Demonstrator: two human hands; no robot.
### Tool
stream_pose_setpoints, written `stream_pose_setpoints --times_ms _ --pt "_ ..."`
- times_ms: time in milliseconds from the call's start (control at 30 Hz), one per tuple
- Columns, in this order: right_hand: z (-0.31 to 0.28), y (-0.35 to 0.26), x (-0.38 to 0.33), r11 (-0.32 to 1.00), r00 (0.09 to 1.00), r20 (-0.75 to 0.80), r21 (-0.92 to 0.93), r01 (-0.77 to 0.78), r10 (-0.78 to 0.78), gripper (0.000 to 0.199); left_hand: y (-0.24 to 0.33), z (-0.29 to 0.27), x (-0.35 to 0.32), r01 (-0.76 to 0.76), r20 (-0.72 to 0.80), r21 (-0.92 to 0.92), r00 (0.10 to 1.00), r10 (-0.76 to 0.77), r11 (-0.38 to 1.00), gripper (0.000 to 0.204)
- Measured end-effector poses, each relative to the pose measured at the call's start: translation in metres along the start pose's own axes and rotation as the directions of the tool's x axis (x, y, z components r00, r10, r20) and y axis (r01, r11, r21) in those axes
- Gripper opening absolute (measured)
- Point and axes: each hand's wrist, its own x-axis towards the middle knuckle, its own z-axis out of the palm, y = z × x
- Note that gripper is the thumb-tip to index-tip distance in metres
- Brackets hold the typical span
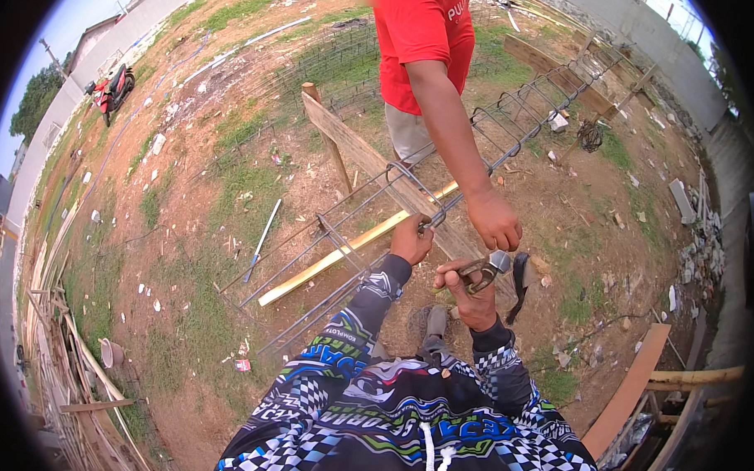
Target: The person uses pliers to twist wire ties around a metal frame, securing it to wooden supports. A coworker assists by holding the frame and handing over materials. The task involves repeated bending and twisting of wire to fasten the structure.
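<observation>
With the left hand (412, 241) gripping the rebar cage (445, 176) and the right hand (468, 290) holding pincers (481, 272), tie-twisting appeared under way, requiring the pincers at the joint.

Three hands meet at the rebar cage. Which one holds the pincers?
The wearer's right hand, in a checkered sleeve, grips the pincers. The left hand grips the rebar cage; the co-worker's hand holds none.
</observation>
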Motion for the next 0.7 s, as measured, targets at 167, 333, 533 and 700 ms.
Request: stream_pose_setpoints --times_ms 167,333,533,700 --pt "-0.019 0.057 -0.018 0.692 0.682 0.121 -0.143 -0.707 0.721 0.030 0.013 -0.006 0.002 0.105 0.087 -0.036 0.991 -0.101 0.994 0.027" --pt "-0.052 0.036 0.012 0.743 0.704 0.326 0.009 -0.670 0.631 0.042 -0.008 0.000 0.004 0.118 -0.021 0.029 0.993 -0.117 0.993 0.030" --pt "-0.088 0.039 0.023 0.628 0.626 0.383 0.139 -0.766 0.679 0.070 0.011 0.005 0.016 0.245 0.036 0.184 0.966 -0.255 0.952 0.038" --pt "-0.106 0.042 0.035 0.551 0.588 0.460 0.229 -0.803 0.665 0.080 0.015 0.022 0.031 0.248 -0.027 0.123 0.969 -0.246 0.961 0.042"
